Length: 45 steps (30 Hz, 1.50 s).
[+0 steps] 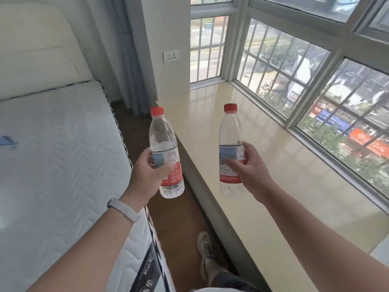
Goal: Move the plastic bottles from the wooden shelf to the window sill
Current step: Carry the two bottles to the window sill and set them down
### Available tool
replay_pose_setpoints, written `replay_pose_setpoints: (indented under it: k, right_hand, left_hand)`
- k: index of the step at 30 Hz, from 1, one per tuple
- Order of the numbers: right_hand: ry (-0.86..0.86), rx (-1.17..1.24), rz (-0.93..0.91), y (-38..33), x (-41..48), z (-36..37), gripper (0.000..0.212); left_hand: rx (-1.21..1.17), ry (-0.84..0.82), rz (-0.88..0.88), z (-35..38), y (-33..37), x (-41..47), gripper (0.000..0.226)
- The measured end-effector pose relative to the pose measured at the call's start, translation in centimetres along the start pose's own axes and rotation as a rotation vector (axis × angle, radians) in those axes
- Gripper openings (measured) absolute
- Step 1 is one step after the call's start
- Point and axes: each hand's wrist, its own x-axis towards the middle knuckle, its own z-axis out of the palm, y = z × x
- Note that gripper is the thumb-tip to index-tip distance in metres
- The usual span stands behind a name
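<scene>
My left hand (147, 173) grips a clear plastic bottle (163, 135) with a red cap and red-and-white label, held upright over the gap between bed and sill. My right hand (250, 167) grips a second matching bottle (229, 131), upright above the near part of the cream window sill (284, 186). Neither bottle touches the sill. The wooden shelf is out of view.
A white mattress (59, 154) fills the left side, with a padded headboard behind. A narrow strip of brown floor (181, 218) runs between bed and sill, with my shoe (205, 247) on it. Barred windows (315, 85) line the sill's far edge. A wall socket (172, 56) sits beside the curtain.
</scene>
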Motion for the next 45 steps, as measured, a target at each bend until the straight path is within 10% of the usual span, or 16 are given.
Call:
replay_pose_setpoints:
  k: [24, 45]
  right_hand:
    - [-0.217, 0.057, -0.062, -3.2, 29.1, 0.9, 0.039]
    - [-0.085, -0.032, 0.010, -8.3, 45.4, 16.5, 0.058]
  left_hand:
    - [0.023, 0.206, -0.046, 2.9, 4.5, 24.5, 0.045]
    - [-0.019, 0.017, -0.062, -9.4, 0.3, 46.3, 0.047]
